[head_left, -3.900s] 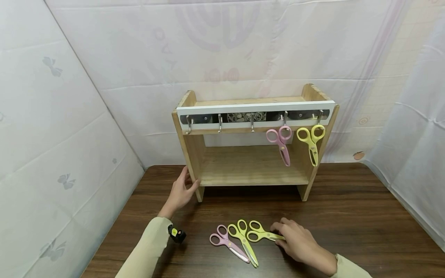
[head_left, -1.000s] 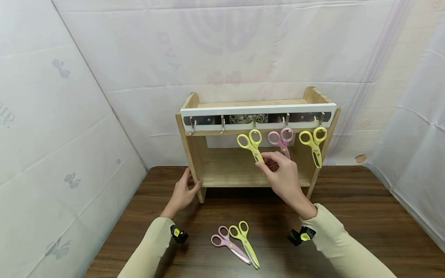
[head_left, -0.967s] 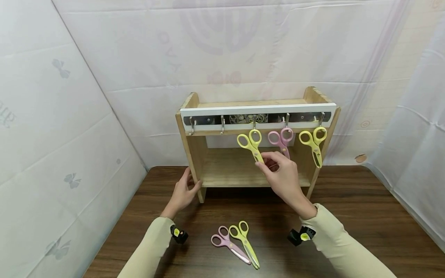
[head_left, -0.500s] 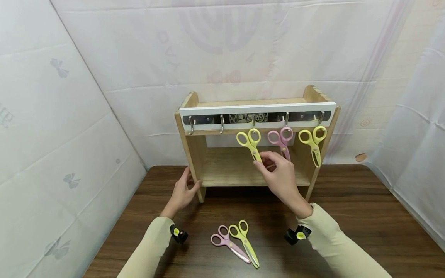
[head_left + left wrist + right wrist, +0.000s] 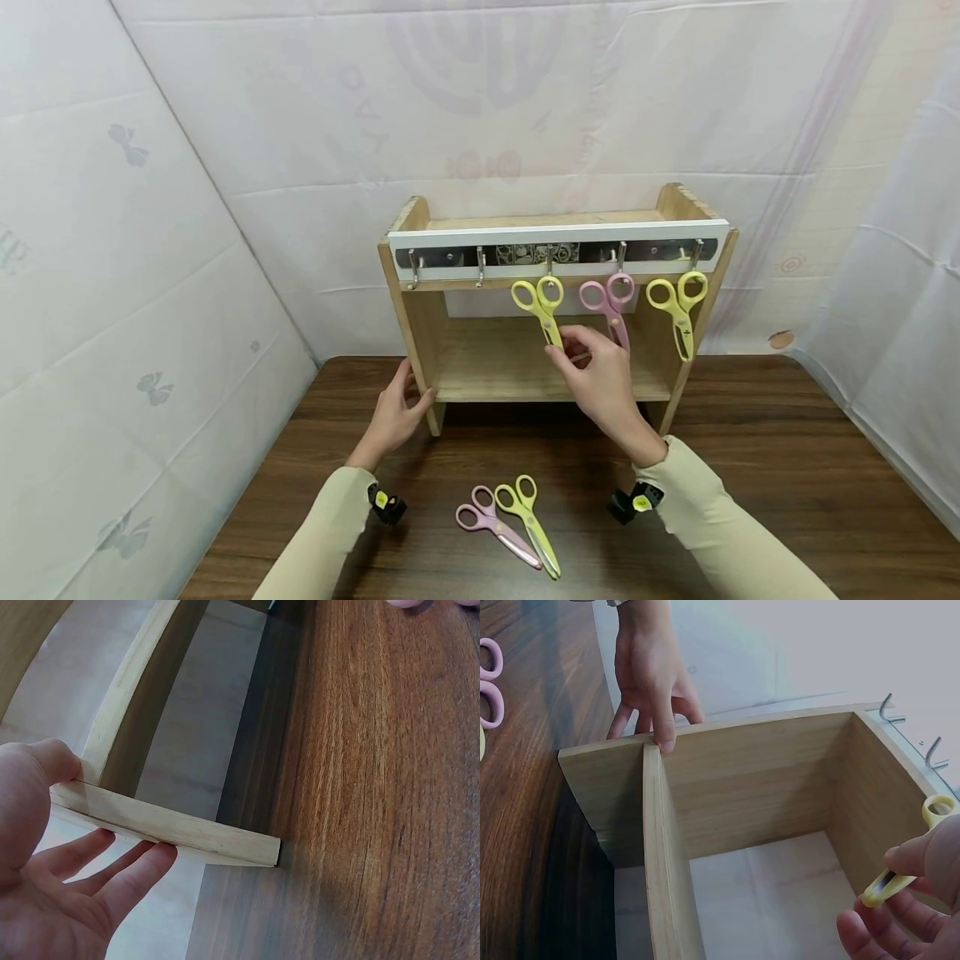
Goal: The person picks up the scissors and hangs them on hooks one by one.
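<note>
My right hand [image 5: 602, 379] pinches yellow scissors [image 5: 538, 307] by the blade end, between thumb and fingers. Their right handle loop is at the middle hook of the hook rail [image 5: 510, 256]; whether the hook bears their weight, I cannot tell. In the right wrist view the yellow scissors [image 5: 889, 885] point handle-up from the fingertips. My left hand [image 5: 393, 417] holds the lower left side of the wooden shelf [image 5: 495, 358]. The left wrist view has its thumb on the front edge and its fingers against the outer face of the side panel [image 5: 172, 819].
Pink scissors [image 5: 610, 308] and another yellow pair [image 5: 678, 312] hang on the two right hooks. On the dark wooden table [image 5: 787, 467], pink scissors [image 5: 491, 525] and yellow scissors [image 5: 530, 523] lie side by side. Two left hooks [image 5: 480, 267] hold nothing. Cloth-covered walls stand behind and beside.
My right hand has lifted the yellow scissors from the table to the middle hook. In the last second it has shifted only slightly left. My left hand keeps its place on the shelf.
</note>
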A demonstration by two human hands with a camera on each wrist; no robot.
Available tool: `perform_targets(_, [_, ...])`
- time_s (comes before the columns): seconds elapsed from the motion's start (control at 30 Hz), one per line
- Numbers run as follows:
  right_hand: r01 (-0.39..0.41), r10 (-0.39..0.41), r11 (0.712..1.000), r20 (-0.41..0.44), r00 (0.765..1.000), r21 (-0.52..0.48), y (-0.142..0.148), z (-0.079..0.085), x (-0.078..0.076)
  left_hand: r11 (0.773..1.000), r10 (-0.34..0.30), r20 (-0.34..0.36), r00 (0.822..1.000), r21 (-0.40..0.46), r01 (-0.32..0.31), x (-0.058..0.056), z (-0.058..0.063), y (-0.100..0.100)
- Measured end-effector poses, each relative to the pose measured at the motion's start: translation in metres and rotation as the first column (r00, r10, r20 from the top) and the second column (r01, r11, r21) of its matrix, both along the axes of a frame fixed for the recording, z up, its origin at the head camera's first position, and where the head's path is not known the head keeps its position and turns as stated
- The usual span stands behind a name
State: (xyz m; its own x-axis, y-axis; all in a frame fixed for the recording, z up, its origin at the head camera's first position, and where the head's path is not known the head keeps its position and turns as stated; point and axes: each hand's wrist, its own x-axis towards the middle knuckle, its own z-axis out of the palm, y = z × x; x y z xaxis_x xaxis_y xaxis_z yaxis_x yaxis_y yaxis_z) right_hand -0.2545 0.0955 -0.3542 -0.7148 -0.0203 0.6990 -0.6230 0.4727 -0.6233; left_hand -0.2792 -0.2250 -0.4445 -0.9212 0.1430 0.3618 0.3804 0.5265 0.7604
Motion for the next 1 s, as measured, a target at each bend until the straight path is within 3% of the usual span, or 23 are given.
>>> perform_targets(0.7, [0.010, -0.010, 1.000, 0.000, 1.000, 0.022, 0.005, -0.003, 0.000, 1.000, 0.001, 0.001, 1.000, -0.002, -0.001, -0.001, -0.002, -0.002])
perform_targets(1.0, [-0.044, 0.025, 0.991, 0.147, 0.989, 0.126, 0.012, -0.010, 0.011, 1.000, 0.001, -0.002, 1.000, -0.012, -0.001, -0.001, -0.001, -0.001])
